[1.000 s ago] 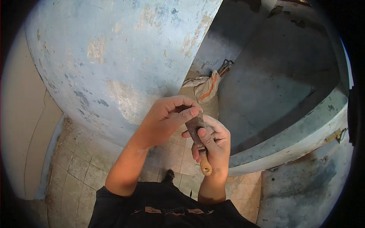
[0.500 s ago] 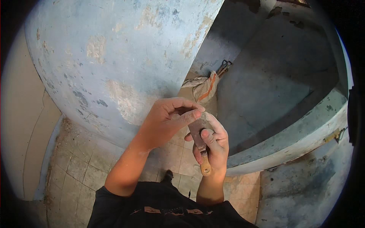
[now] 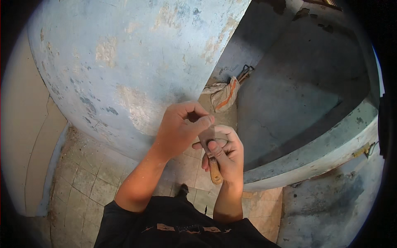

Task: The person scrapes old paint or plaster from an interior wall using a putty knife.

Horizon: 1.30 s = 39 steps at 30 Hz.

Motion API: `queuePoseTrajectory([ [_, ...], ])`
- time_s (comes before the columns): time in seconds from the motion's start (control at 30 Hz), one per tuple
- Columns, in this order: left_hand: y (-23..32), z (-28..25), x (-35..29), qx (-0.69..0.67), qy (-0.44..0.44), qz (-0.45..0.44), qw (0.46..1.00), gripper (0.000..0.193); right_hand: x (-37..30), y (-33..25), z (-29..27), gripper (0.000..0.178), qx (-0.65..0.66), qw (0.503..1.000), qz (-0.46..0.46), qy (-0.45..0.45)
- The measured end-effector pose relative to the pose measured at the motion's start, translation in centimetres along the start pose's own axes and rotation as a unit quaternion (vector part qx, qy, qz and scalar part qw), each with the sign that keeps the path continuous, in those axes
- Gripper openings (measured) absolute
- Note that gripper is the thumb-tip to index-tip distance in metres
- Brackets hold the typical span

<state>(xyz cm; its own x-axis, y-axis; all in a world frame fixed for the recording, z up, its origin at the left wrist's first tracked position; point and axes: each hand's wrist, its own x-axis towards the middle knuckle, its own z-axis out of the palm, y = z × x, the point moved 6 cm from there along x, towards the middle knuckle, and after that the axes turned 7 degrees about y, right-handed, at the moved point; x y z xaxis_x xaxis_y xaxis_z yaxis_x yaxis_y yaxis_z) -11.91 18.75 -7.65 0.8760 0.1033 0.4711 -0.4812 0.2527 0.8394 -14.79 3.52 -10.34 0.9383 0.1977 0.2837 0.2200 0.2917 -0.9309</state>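
Note:
A putty knife [image 3: 215,172] with a dull grey blade and a worn wooden handle is held up before my body, its handle slanting down toward me. My right hand [image 3: 232,156] grips it low on the blade, thumb on top, other fingers behind. At the blade's far end my left hand [image 3: 178,128] is closed, thumb and fingertips pinching the edge. Pale dust coats the fingers of both hands. The blade's tip is partly hidden by my left thumb and fingers.
A peeling pale-blue wall [image 3: 136,53] rises ahead on the left. Beyond its edge lies a whitish sack [image 3: 226,97] with orange stripes, with metal-and-wood tool handles [image 3: 247,71] beside it. A low masonry ledge [image 3: 310,155] curves along the right. Dusty floor tiles [image 3: 89,184] lie below.
Both hands and the putty knife have shifted slightly left and up. My left thumb and fingertips have slid along the blade's end, and the handle has tilted a little.

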Motion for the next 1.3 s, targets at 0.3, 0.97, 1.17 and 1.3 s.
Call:
queuePoseTrajectory([
  [0.3,-3.0,-2.5,0.4,-0.040,0.083,-0.085,0.992,0.012,-0.6,2.7,-0.5,0.041,-0.109,0.993,0.022,-0.035],
  [0.97,-33.0,-3.5,-13.4,-0.020,0.285,-0.295,0.912,0.070,0.2,27.3,-9.1,0.032,-0.127,0.938,0.323,0.011],
  [1.17,-34.7,-1.5,-13.3,0.044,0.391,-0.279,0.876,0.071,2.5,29.2,-13.1,0.034,-0.180,0.916,0.345,-0.099],
  [1.3,-33.4,-0.7,-13.5,0.116,0.489,-0.204,0.840,0.070,3.0,28.9,-12.6,0.037,-0.033,0.880,0.459,-0.116],
])
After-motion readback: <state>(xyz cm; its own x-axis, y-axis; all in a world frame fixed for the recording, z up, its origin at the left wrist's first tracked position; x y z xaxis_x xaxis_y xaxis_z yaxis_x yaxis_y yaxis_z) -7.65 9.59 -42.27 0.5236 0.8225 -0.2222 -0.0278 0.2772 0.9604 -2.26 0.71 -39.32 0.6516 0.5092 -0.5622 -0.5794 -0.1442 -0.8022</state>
